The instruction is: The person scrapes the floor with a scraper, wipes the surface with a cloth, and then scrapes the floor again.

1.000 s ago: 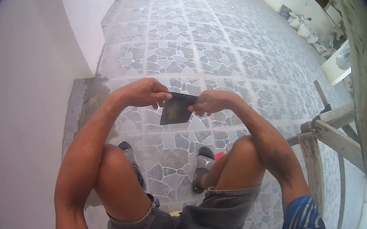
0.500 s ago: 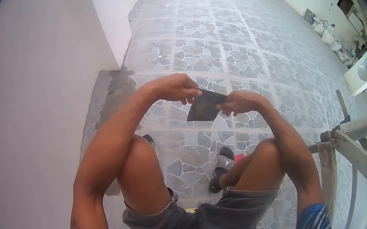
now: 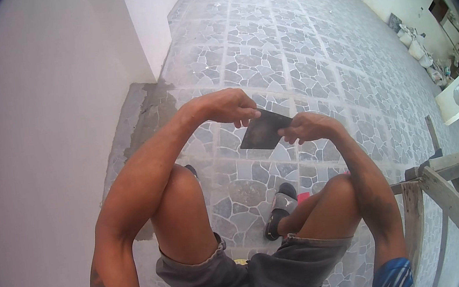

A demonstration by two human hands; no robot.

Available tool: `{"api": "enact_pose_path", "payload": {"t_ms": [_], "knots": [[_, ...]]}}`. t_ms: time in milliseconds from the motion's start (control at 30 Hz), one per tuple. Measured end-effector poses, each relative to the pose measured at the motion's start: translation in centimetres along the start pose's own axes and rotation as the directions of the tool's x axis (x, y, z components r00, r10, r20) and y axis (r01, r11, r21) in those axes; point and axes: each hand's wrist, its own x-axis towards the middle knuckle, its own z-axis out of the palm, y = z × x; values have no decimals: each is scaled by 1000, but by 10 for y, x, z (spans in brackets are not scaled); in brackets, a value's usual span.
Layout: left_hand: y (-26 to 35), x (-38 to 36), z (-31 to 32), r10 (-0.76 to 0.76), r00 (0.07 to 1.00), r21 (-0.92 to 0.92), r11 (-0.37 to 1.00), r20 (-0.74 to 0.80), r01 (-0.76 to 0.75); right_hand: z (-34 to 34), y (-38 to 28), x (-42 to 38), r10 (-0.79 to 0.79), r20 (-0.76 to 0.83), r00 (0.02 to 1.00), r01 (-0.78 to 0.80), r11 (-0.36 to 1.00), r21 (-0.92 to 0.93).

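A thin dark flat sheet (image 3: pixel 263 131), roughly four-sided with a smudged brownish middle, hangs between my two hands over the patterned floor. My left hand (image 3: pixel 233 107) pinches its upper left corner between thumb and fingers. At its right edge, my right hand (image 3: pixel 310 127) grips it with thumb and fingers. Both forearms reach forward above my bent knees.
The floor (image 3: pixel 256 61) has a stone-pattern surface. A pale wall (image 3: pixel 47 140) rises on the left, with a rough grey strip (image 3: pixel 127 122) at its foot. On the right stands a wooden frame (image 3: pixel 413 211). Sacks (image 3: pixel 417 51) line the far right wall.
The view has shifted slightly, so hands, sheet and surroundings appear a little farther right. Both hands keep their grip on the sheet.
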Motion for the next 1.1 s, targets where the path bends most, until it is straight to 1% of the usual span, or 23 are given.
{"api": "enact_pose_path", "payload": {"t_ms": [133,433,533,1100], "knots": [[0,0,1,14,999,-30,999,-29,-15,1,2,2,-12,-2,1000,12,1000,8],[-1,0,0,-2,1000,6,1000,-2,2,1,2,2,-4,-7,1000,4,1000,2],[2,-2,1,1,999,-23,1000,-32,-2,1,2,2,3,-8,1000,-3,1000,5],[1,-1,2,-1,1000,-30,1000,-32,0,1,1,2,0,4,1000,0,1000,2]]}}
